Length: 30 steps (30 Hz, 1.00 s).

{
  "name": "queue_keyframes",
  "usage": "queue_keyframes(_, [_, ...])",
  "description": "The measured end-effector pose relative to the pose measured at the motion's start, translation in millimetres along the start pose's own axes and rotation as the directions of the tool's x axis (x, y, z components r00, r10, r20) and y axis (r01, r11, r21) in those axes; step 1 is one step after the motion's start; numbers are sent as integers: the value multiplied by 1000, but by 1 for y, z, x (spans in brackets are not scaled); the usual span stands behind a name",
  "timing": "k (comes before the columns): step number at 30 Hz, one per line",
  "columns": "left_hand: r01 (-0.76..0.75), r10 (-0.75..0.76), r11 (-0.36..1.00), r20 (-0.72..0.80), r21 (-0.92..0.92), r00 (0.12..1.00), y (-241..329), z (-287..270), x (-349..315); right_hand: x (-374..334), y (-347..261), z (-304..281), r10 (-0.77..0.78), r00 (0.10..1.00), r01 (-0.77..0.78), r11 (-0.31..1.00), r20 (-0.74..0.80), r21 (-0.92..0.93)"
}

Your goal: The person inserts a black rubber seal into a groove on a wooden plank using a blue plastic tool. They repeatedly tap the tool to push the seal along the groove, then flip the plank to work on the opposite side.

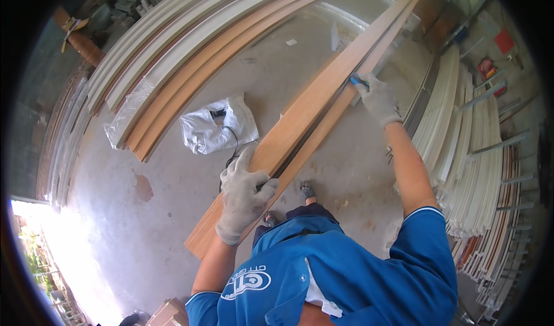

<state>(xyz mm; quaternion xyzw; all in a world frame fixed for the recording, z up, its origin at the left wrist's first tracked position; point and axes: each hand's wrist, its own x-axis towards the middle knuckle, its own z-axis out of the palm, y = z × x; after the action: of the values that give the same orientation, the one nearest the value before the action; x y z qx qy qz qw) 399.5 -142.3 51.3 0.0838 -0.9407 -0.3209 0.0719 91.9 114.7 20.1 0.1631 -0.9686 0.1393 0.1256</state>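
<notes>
A long wood-coloured plank (306, 103) runs slantwise from the lower left to the far upper right, with a dark groove along its length. My left hand (239, 190), in a pale grey work glove, grips the near part of it, fingers over its left side and thumb by the groove. Farther up, my gloved right hand (379, 99) is closed around a small blue tool (359, 82) held against the plank near the groove. The tool's working end is too small to make out. A black cable (235, 141) passes from a white bag (202, 131) to behind my left hand.
Long white and wood-coloured profiles (213, 51) lie at the left, some with plastic wrap (128, 112). Stacked pale profiles (461, 147) rest on metal rack arms (499, 142) at the right. Cardboard (167, 313) lies at the lower left. My feet (307, 192) stand below the plank.
</notes>
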Motion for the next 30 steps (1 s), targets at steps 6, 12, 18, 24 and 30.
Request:
queue_keyframes(6, [220, -105, 939, 389, -264, 915, -24, -23, 18, 47, 30, 6, 97, 994, -99, 993, -46, -61])
queue_keyframes(12, [255, -21, 853, 458, -455, 888, -47, -15, 31, 48, 27, 3, 56, 998, -57, 997, -30, -52])
queue_keyframes(18, [149, -3, 869, 298, -472, 955, -45, -4, 28, 22, 1, -2, 49, 999, -48, 996, 9, -71])
queue_keyframes(24, [263, -117, 900, 389, -348, 914, -37, -9, 30, -17, -27, -6, -93, 996, 94, 990, 17, -102])
queue_keyframes(30, [282, -133, 903, 412, -324, 901, -44, -5, 32, -63, -64, -16, -171, 984, 173, 984, 45, -44])
